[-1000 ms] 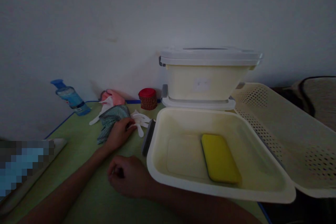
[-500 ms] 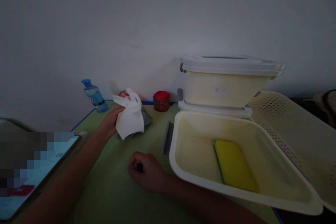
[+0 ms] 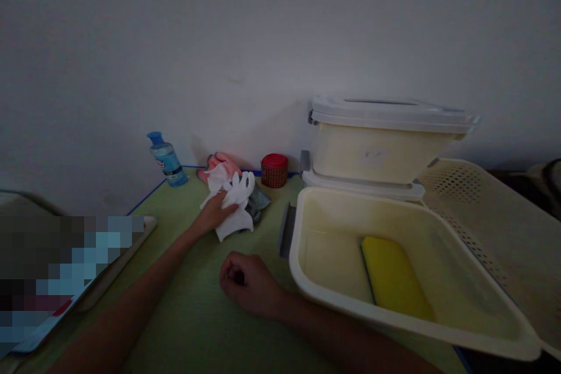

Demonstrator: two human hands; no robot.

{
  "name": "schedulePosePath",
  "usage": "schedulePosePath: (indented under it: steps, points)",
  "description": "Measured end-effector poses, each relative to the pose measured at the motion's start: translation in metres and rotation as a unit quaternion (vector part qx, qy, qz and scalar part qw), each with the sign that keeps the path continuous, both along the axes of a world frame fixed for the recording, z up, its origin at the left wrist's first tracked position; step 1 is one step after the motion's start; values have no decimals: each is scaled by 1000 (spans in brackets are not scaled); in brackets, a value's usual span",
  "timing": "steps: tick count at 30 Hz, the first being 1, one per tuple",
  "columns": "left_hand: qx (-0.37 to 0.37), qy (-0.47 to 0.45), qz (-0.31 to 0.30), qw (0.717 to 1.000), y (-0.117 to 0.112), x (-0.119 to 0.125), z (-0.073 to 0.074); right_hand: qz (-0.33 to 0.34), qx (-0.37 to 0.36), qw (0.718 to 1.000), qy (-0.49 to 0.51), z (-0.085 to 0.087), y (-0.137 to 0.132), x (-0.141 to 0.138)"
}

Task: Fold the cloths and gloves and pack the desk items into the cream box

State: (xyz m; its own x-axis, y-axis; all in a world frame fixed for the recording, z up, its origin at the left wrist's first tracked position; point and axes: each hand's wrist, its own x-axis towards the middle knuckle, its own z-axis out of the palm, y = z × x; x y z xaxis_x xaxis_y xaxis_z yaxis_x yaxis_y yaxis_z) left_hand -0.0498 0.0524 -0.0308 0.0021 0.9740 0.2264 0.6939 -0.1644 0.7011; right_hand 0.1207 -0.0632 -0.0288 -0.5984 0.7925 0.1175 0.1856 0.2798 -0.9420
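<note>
My left hand (image 3: 214,214) is on a white glove (image 3: 239,219), its thumb across the fabric and its other fingers partly hidden. That glove lies over a small pile, its fingers pointing up and away from me. Behind it are more white cloth and a pink glove (image 3: 225,162) with grey edging. A grey-green mesh cloth (image 3: 258,201) pokes out at the right of the pile. My right hand (image 3: 249,283) rests on the table in a loose fist, and nothing shows in its dark hollow.
A blue bottle (image 3: 169,160) and a red-lidded jar (image 3: 274,170) flank the pile. At right stands a cream tub (image 3: 328,245) holding a yellow sponge-like block (image 3: 394,277). Behind it are a lidded box (image 3: 372,152) and a perforated basket (image 3: 495,210). A partly blurred screen (image 3: 100,257) lies left.
My left hand has moved right and down with the white glove, which now lies lower on the pile. More of the pink glove shows. The right fist stays closed; the view has shifted slightly.
</note>
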Motion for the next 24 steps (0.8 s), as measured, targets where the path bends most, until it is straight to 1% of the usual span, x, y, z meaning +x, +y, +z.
schedulePosePath:
  steps: [2,5,9,13,19,24]
  points:
    - [-3,-66,-27,997,-2,14,-1,-1,1,1000,4,0,0,0]
    - [-4,-148,-75,986,-8,29,-2,-1,8,1000,8,0,-1,0]
    - [-4,-212,-115,971,-13,33,-2,-8,8,1000,2,0,0,0]
    - [8,-239,-111,965,-11,29,-1,-2,0,1000,2,1,0,0]
    - [28,-243,-90,965,-7,31,0,-13,-7,1000,12,2,0,-1]
    - [45,-219,-66,973,-15,30,0,-18,-12,1000,16,7,-1,-2]
